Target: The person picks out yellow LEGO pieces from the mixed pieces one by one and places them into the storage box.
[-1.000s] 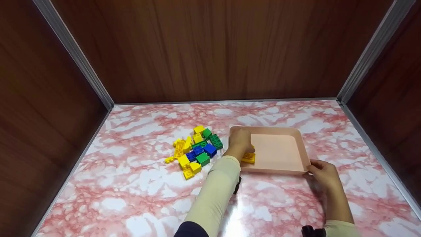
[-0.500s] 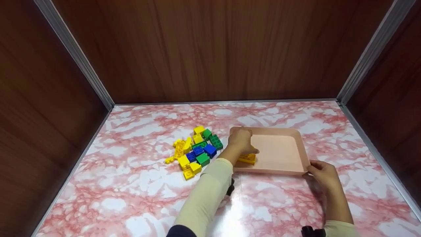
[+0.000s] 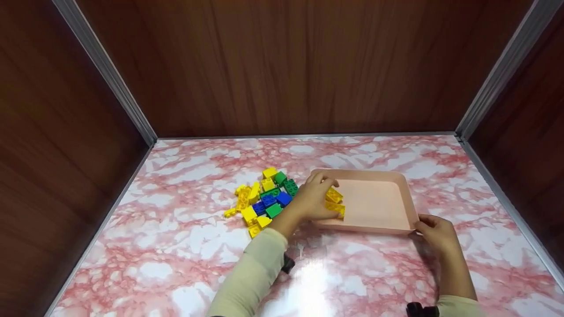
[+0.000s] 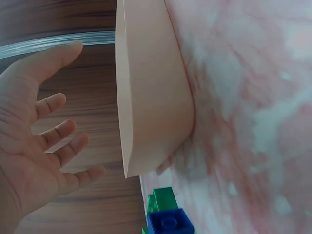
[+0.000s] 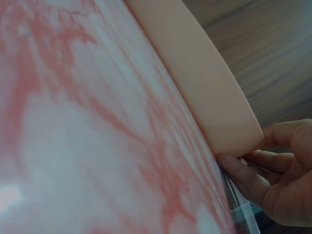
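Note:
A shallow peach-coloured tray (image 3: 374, 202) lies on the table, with yellow toy bricks (image 3: 335, 194) at its left end. My left hand (image 3: 313, 198) hovers over the tray's left edge beside these bricks. Its fingers are spread and bare in the left wrist view, apart from the tray wall (image 4: 156, 87); the hand covers part of that edge. My right hand (image 3: 438, 233) pinches the near right corner of the tray; in the right wrist view, thumb and fingers meet at the corner of its wall (image 5: 214, 107).
Left of the tray lies a loose pile of toy bricks, among them a yellow brick (image 3: 249, 215), a blue brick (image 3: 283, 199) and a green brick (image 3: 274, 210). Brown wood-grain panels (image 3: 286, 66) with metal edging enclose the marbled tabletop (image 3: 154, 268) at the back and sides.
My left hand has drawn back leftward and its fingers have spread, uncovering more of the yellow bricks in the tray. My right hand stays at the tray's corner.

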`<control>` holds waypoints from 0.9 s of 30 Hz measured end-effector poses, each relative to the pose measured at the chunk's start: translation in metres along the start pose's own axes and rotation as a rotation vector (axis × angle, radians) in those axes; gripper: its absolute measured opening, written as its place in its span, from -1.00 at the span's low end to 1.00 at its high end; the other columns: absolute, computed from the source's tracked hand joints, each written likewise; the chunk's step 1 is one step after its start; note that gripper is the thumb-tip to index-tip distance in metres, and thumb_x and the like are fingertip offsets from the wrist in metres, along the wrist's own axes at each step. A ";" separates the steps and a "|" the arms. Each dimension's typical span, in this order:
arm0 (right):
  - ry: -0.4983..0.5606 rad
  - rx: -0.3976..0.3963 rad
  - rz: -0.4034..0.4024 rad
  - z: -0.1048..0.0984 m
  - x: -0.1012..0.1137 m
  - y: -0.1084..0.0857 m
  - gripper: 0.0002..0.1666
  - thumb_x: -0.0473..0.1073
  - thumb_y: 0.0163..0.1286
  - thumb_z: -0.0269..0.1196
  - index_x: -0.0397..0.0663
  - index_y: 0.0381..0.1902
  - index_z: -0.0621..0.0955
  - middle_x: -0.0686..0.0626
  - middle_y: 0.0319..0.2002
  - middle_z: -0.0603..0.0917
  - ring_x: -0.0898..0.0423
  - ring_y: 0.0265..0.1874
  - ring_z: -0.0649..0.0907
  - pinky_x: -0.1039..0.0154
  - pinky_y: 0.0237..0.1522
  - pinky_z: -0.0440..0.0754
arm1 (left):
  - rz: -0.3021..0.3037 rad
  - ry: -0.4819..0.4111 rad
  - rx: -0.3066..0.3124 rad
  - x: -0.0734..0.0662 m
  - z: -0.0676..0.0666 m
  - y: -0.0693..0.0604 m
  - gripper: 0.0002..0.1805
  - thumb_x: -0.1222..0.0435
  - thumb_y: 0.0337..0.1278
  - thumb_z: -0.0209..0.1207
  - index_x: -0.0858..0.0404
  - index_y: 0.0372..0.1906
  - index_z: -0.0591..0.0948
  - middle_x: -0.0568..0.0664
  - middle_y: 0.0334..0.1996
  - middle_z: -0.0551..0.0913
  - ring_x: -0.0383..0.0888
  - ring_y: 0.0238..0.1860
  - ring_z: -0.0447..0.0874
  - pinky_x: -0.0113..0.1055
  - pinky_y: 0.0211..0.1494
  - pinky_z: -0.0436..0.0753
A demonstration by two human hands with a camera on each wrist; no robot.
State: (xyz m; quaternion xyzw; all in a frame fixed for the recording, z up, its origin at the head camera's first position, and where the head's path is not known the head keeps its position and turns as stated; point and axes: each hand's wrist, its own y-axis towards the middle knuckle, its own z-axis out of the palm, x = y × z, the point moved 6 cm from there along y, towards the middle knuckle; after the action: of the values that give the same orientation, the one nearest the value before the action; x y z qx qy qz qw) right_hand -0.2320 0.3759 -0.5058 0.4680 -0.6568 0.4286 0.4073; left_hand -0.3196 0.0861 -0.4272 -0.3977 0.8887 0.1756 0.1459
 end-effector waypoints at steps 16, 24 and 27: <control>0.011 -0.009 -0.005 0.000 -0.001 0.001 -0.41 -0.34 0.46 0.00 -0.70 0.29 0.20 -0.57 0.18 0.35 0.25 -0.23 0.62 0.27 -0.17 0.67 | -0.024 0.086 0.021 0.032 -0.023 -0.073 -0.40 -0.03 -0.14 0.45 0.14 0.06 0.64 -0.04 -0.02 0.51 -0.07 0.02 0.45 -0.11 0.09 0.51; -0.038 -0.019 0.007 0.000 -0.002 0.001 -0.40 -0.30 0.45 0.00 -0.66 0.30 0.23 -0.55 0.20 0.35 0.24 -0.19 0.60 0.30 -0.15 0.66 | -0.114 0.059 0.023 0.055 -0.038 -0.101 -0.45 0.07 -0.16 0.49 0.19 0.02 0.68 0.01 -0.06 0.57 -0.03 -0.06 0.53 -0.11 0.09 0.54; -0.024 -0.016 0.004 0.000 -0.002 0.000 -0.40 -0.31 0.45 -0.01 -0.66 0.31 0.21 -0.56 0.21 0.34 0.27 -0.20 0.60 0.29 -0.14 0.66 | -0.167 0.020 -0.001 0.066 -0.046 -0.112 -0.49 0.13 -0.17 0.51 0.21 -0.01 0.71 0.03 -0.08 0.57 -0.04 -0.08 0.54 -0.11 0.10 0.55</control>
State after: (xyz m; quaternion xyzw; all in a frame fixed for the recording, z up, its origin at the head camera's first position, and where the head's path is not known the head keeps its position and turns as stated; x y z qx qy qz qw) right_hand -0.2320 0.3760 -0.5075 0.4686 -0.6660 0.4185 0.4022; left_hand -0.2831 -0.0464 -0.4348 -0.4724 0.8536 0.1592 0.1511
